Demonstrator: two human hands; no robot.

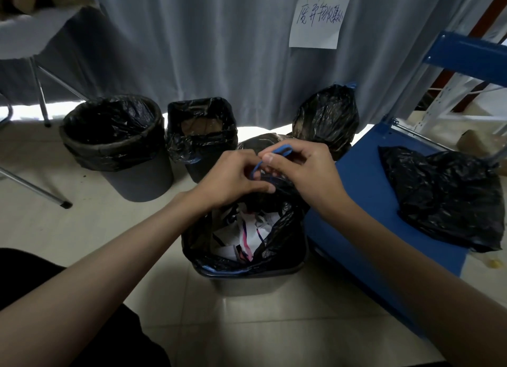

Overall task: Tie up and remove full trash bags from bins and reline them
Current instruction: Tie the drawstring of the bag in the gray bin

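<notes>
A grey square bin point(247, 283) stands on the floor in front of me, lined with a black trash bag point(279, 237) full of white and pink paper scraps. Above it, my left hand point(233, 177) and my right hand point(304, 169) meet at the bag's gathered far edge. Both pinch the bag's blue drawstring point(282, 149), which loops up between my fingers. The near side of the bag's mouth gapes wide, showing the paper inside.
A round bin point(118, 147) and a square bin point(201, 136), both lined in black, stand behind to the left. A tied full bag point(327, 117) sits by the curtain. A loose black bag point(444, 196) lies on a blue shelf board point(365, 185) at right.
</notes>
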